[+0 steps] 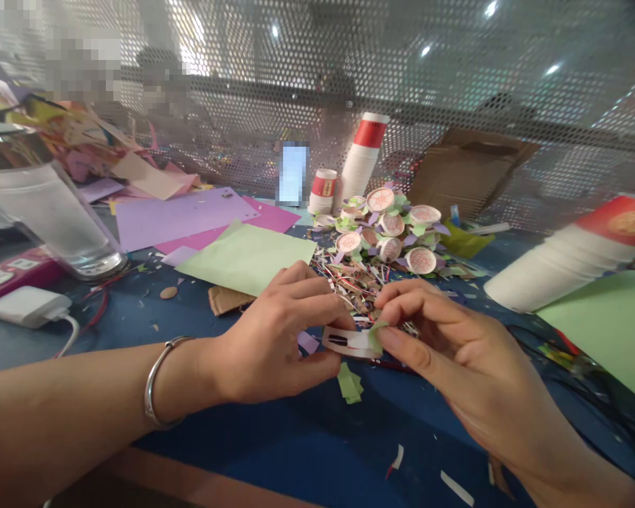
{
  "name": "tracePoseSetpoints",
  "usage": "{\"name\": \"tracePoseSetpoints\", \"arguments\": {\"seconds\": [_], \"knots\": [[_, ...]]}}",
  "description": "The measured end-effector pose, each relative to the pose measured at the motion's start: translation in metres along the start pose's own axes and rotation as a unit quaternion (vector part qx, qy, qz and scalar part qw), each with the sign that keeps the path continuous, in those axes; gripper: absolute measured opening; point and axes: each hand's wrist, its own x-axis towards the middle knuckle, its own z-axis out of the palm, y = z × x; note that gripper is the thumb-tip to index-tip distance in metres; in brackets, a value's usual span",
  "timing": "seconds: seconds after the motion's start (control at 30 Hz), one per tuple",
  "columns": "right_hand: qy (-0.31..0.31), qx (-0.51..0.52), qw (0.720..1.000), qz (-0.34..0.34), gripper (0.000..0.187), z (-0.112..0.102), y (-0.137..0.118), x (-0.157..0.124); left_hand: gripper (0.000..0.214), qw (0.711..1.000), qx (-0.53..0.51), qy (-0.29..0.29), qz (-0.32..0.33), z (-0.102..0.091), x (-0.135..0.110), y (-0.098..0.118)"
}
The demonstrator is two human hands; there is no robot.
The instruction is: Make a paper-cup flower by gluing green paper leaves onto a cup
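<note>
My left hand [286,331], with a silver bangle on its wrist, grips a short cut paper cup piece [343,341] between thumb and fingers. White with a dark printed mark, this piece lies low over the blue table. From the other side my right hand [444,346] pinches a small green paper scrap [375,337] against the cup piece's right end. Just below, a few green paper slips [350,383] lie on the table. Behind the hands is a heap of thin paper shreds [349,279], with several cut cup bottoms [391,224] bearing green and purple tabs.
Stacked paper cups [497,282] lean at the right, and another cup stack [360,159] stands at the back. A glass of water [58,212] is at the left, near a white charger [29,307]. Coloured paper sheets [248,257] lie before the perforated metal screen [243,85].
</note>
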Motion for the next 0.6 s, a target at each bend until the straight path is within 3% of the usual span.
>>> {"name": "tracePoseSetpoints", "arguments": {"seconds": [0.6], "knots": [[0.003, -0.072, 0.996, -0.045, 0.008, 0.0031, -0.0062, -0.0005, 0.015, 1.0, 0.002, -0.002, -0.006, 0.0017, -0.0004, 0.0001]]}}
